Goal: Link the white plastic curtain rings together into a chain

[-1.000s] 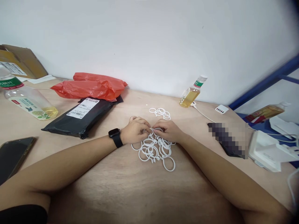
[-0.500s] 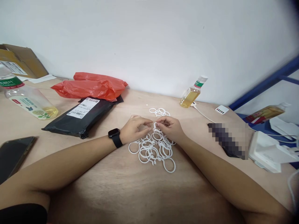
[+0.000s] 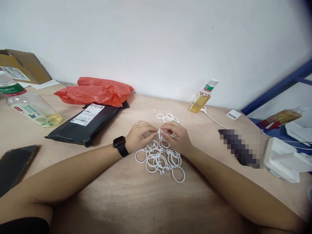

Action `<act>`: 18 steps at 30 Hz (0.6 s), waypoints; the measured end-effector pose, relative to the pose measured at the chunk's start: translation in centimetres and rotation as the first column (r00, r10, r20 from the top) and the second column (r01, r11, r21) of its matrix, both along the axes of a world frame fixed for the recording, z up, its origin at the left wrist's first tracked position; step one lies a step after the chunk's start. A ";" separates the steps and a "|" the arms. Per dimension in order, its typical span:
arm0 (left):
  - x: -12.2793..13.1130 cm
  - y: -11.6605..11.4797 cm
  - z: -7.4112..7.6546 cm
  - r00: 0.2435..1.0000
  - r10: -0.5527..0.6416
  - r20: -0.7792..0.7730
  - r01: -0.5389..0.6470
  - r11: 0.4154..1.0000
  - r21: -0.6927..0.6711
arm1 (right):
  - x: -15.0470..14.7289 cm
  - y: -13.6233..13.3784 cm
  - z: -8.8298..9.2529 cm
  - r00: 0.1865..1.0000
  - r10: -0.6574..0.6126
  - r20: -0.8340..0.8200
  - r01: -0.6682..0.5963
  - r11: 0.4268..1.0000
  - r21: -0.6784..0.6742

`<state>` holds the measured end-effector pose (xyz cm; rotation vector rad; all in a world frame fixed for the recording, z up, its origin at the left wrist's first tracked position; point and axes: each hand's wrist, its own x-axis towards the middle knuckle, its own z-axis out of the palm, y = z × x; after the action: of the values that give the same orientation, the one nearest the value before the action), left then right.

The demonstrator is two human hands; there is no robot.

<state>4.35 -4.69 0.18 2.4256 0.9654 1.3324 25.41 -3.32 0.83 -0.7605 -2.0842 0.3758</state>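
Both hands meet over a pile of white plastic rings [image 3: 178, 174] on the wooden table. Between the fingertips is one small white ring [image 3: 160, 134], seen nearly edge-on. My left hand [image 3: 142, 136], with a black watch at the wrist, pinches it from the left with thumb and forefinger. From the right, my right hand [image 3: 177, 136] grips the same ring, thumb and fingers pressed together. Several more white rings [image 3: 168, 117] lie in a smaller group just beyond the hands.
A black parcel [image 3: 80, 130] and red plastic bag [image 3: 95, 92] lie left, with a large bottle [image 3: 34, 107] and phone [image 3: 17, 165] farther left. Behind right stand a small bottle [image 3: 200, 100] and a white charger [image 3: 233, 114]; a white box [image 3: 280, 156] sits far right.
My left fingertips have closed on the ring that my right hand held, and the two hands now touch it together. The whole view has shifted slightly.
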 end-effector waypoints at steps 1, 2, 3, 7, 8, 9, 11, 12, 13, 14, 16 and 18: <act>0.0 0.0 0.0 1.000 -0.005 -0.005 0.005 1.000 0.007 | 0.0 0.0 0.0 0.999 0.031 -0.008 -0.031 0.999 0.028; 0.0 0.0 -0.1 1.000 -0.012 -0.009 0.012 1.000 0.016 | 0.0 -0.1 0.0 0.998 0.053 -0.013 -0.053 0.997 0.050; 0.0 0.0 -0.1 1.000 -0.017 -0.014 0.018 1.000 0.024 | 0.0 -0.2 0.0 0.998 0.063 -0.015 -0.062 0.996 0.065; 0.0 -0.1 -0.1 0.999 -0.013 -0.047 0.015 1.000 0.026 | -0.2 -0.5 0.0 0.999 0.034 -0.015 -0.032 0.995 0.091; 0.0 -0.1 -0.1 0.998 -0.010 -0.061 0.011 1.000 0.023 | -0.3 -0.6 0.1 1.000 0.028 -0.013 -0.026 0.995 0.095; 0.1 -0.1 0.0 0.997 -0.007 -0.077 0.009 1.000 0.022 | -0.4 -0.8 0.1 1.000 0.022 -0.014 -0.021 0.995 0.101; 0.1 -0.2 0.1 0.995 0.001 -0.099 0.002 1.000 0.030 | -0.5 -0.9 0.2 1.000 0.015 -0.016 -0.013 0.993 0.118; 0.1 -0.3 0.1 0.995 0.006 -0.104 -0.002 0.999 0.036 | -0.5 -0.9 0.2 1.000 0.013 -0.011 -0.011 0.992 0.124; 0.1 -0.3 0.1 0.995 0.014 -0.100 -0.009 0.999 0.041 | -0.5 -0.9 0.2 1.000 0.007 -0.005 -0.007 0.992 0.126; 0.1 -0.2 0.0 0.996 0.023 -0.089 -0.019 0.999 0.047 | -0.5 -0.8 0.2 1.000 -0.003 0.002 0.003 0.993 0.122; 0.2 -0.2 -0.1 0.998 0.038 -0.053 -0.035 0.997 0.063 | -0.4 -0.8 0.0 1.000 -0.028 0.013 0.027 0.995 0.093; 0.2 -0.1 -0.2 0.999 0.025 -0.026 -0.023 0.996 0.088 | -0.4 -0.7 -0.3 0.999 -0.032 0.027 0.030 0.998 0.060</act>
<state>4.53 -4.76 -0.06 2.5102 0.9648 1.3816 25.04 -4.02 0.58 -0.7658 -2.0975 0.2867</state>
